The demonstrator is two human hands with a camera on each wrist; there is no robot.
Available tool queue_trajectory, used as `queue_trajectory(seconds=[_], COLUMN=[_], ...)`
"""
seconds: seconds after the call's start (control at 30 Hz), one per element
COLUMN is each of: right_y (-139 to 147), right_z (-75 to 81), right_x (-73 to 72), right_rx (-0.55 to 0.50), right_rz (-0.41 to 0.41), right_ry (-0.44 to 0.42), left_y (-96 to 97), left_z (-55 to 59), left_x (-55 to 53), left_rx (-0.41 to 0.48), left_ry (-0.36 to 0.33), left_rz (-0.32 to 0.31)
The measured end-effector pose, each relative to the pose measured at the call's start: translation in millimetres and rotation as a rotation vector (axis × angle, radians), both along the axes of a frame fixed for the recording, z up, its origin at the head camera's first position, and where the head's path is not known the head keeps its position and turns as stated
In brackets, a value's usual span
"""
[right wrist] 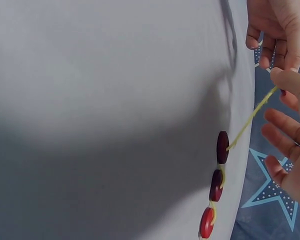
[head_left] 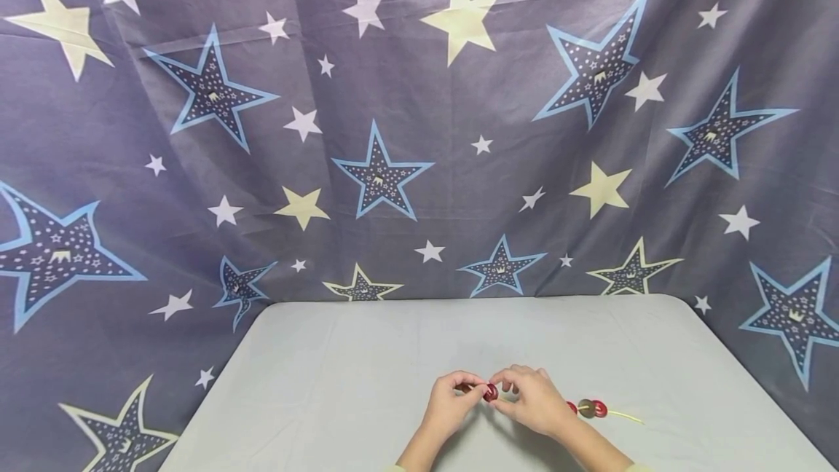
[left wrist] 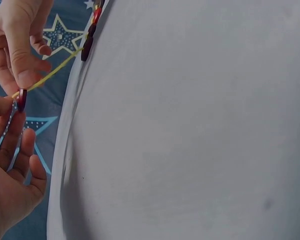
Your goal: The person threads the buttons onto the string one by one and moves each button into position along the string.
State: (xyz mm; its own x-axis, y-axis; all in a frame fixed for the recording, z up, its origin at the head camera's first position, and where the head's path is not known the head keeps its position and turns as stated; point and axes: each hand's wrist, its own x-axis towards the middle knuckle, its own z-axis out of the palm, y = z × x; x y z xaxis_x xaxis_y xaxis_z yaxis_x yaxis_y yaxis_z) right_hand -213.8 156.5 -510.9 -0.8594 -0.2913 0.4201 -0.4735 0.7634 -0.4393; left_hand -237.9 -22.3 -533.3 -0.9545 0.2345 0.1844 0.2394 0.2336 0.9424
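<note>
A dark red button [head_left: 490, 392] is held up between both hands, over the near part of the table. My left hand [head_left: 451, 405] pinches it from the left with thumb and forefinger; its other fingers are loosely bent in the left wrist view. From the right, my right hand [head_left: 534, 400] holds the same button at its edge with thumb and fingertips. Yellow string [right wrist: 255, 114] runs from the pinched button to a row of threaded buttons on the table, among them a dark red one [right wrist: 222, 147] and a bright red one [right wrist: 207, 222].
A pale-covered table [head_left: 314, 377] lies under the hands. Past the threaded buttons, a loose string end [head_left: 625, 415] stretches right. Behind the table hangs a grey cloth [head_left: 393, 253] printed with stars.
</note>
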Motion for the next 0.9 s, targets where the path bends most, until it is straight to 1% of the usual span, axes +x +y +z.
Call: queue_trajectory(seconds=[0.2,0.43,0.6,0.77,0.9], right_y=[2,5,10,14,17], right_z=[2.2,2.5,0.5,-1.1,-3.1], right_x=[1.5,1.5,1.4,2.8,2.8], right_rx=[0.051,0.054,0.055,0.042,0.047], right_rz=[-0.001,0.018,0.027,0.045,0.065], right_ry=[-0.004,-0.035,-0.049,-0.050,-0.038], left_y=[-0.1,-3.1,-3.2,-1.4,-2.3], left_z=[-0.3,-1.8,0.2,1.4,1.1], left_x=[0.7,-1.0,-0.6,-1.0,-0.8], left_rx=[0.005,-0.003,-0.009,-0.036,-0.038], left_ry=[0.011,0.011,-0.003,-0.014,-0.014], left_rz=[-0.003,0.006,0.013,0.037,0.037])
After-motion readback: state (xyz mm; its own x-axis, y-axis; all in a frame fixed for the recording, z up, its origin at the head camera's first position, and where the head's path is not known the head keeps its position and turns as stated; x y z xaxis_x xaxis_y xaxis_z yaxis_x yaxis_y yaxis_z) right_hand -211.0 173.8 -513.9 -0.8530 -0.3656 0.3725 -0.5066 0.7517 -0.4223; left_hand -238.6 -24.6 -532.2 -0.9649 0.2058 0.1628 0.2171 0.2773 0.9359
